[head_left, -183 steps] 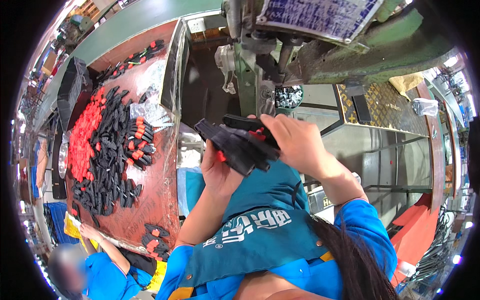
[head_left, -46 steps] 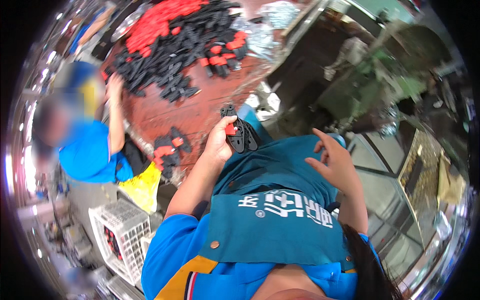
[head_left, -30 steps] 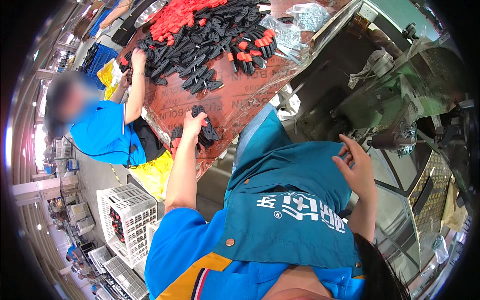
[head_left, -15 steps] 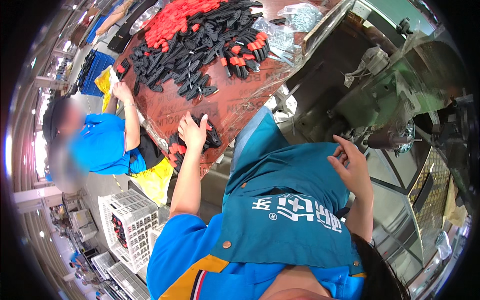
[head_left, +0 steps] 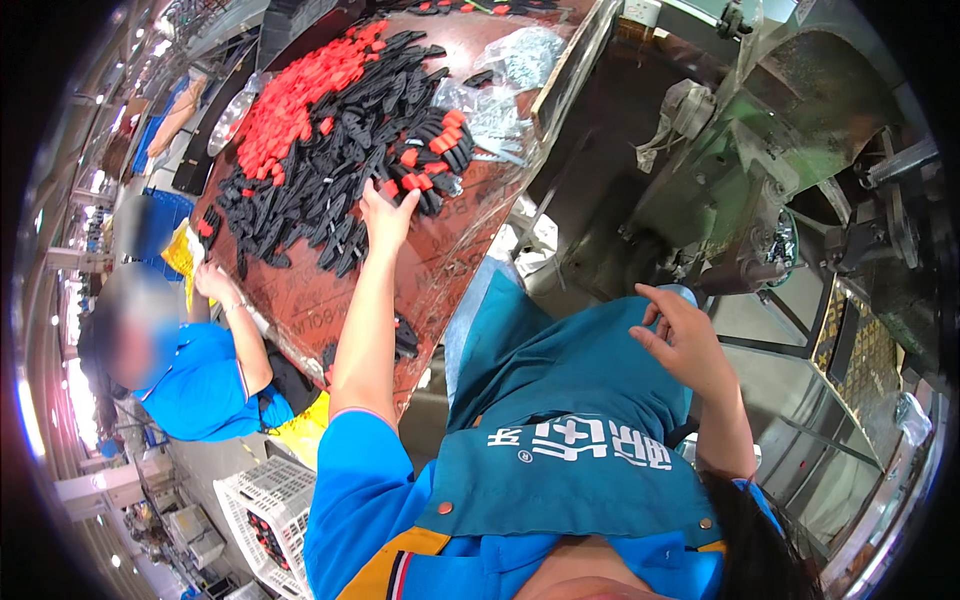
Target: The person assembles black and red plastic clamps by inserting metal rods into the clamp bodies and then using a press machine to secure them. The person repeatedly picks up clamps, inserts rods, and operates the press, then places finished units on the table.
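My left hand [head_left: 386,218] reaches out over the table, thumb and fingers apart, at the near edge of a heap of black plastic parts [head_left: 310,190]. Its fingertips meet a cluster of black parts fitted with red pieces [head_left: 425,165]; no part is seen lifted. Loose red pieces [head_left: 295,95] form a bright pile behind the black ones. A few more black parts [head_left: 404,338] lie near the table's front corner, partly covered by my left forearm. My right hand [head_left: 680,340] hovers in front of my green apron, fingers loosely stretched, holding nothing.
Clear plastic bags [head_left: 520,60] lie at the table's [head_left: 310,310] far right. A green machine [head_left: 740,180] stands to the right. On the left a co-worker in a blue shirt [head_left: 205,385] has a hand at the table edge. Below is a white crate [head_left: 270,510].
My left hand has moved forward from the small group near the front corner to the red-fitted cluster by the heap. My right hand stays about where it was.
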The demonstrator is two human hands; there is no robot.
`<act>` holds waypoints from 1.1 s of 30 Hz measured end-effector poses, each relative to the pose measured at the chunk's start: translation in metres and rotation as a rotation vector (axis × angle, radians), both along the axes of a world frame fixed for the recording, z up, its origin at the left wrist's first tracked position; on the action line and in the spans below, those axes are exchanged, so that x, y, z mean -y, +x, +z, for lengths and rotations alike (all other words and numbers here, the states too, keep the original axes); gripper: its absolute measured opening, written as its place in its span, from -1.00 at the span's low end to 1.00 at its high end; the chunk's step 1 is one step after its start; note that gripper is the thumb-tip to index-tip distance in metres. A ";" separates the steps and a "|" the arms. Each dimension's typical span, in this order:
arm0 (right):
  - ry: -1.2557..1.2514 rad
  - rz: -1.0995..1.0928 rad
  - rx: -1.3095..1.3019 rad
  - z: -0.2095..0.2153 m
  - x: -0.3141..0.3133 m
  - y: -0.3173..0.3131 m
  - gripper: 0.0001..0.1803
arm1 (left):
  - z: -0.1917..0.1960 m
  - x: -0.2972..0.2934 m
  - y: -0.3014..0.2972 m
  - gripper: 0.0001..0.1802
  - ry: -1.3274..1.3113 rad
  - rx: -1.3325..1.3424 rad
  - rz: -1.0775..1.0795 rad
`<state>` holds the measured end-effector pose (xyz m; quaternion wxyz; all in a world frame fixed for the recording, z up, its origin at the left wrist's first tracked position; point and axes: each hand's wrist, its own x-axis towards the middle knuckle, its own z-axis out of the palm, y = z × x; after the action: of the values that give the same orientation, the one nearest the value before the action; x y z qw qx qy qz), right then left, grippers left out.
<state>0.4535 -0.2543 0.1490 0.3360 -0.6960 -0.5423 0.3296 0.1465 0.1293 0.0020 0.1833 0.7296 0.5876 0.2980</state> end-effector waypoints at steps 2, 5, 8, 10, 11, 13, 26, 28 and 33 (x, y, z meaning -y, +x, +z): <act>0.002 -0.025 0.003 -0.002 0.001 0.002 -0.41 | 0.000 -0.021 0.032 0.32 -0.092 -0.023 0.104; -0.040 -0.058 -0.018 -0.005 0.004 0.005 -0.41 | -0.018 -0.037 0.055 0.41 -0.224 -0.098 0.190; -0.066 -0.111 -0.052 -0.015 0.011 0.008 -0.42 | -0.010 -0.027 0.073 0.19 -0.289 -0.093 0.254; -0.069 -0.116 -0.077 -0.019 0.010 0.010 -0.42 | -0.019 -0.034 0.057 0.11 -0.233 -0.094 0.276; -0.073 -0.106 -0.086 -0.020 0.008 0.011 -0.42 | -0.024 -0.036 0.049 0.07 -0.205 -0.093 0.289; -0.074 -0.095 -0.088 -0.022 0.005 0.013 -0.43 | -0.015 -0.038 0.047 -0.01 -0.213 -0.162 0.282; 0.815 0.086 0.503 -0.134 -0.325 -0.085 -0.76 | -0.019 -0.015 -0.012 -0.40 -0.539 1.095 0.239; 0.721 0.118 0.678 -0.150 -0.384 -0.111 -0.77 | -0.015 0.003 -0.011 -0.36 -0.527 1.086 0.225; 0.562 0.197 0.939 -0.167 -0.442 -0.149 -0.81 | -0.007 0.024 -0.013 -0.35 -0.484 1.064 0.292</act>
<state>0.3043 0.1872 -0.0183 0.1984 -0.5977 -0.7634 -0.1433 0.1335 0.1053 -0.0051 0.5703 0.3298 0.5604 0.5020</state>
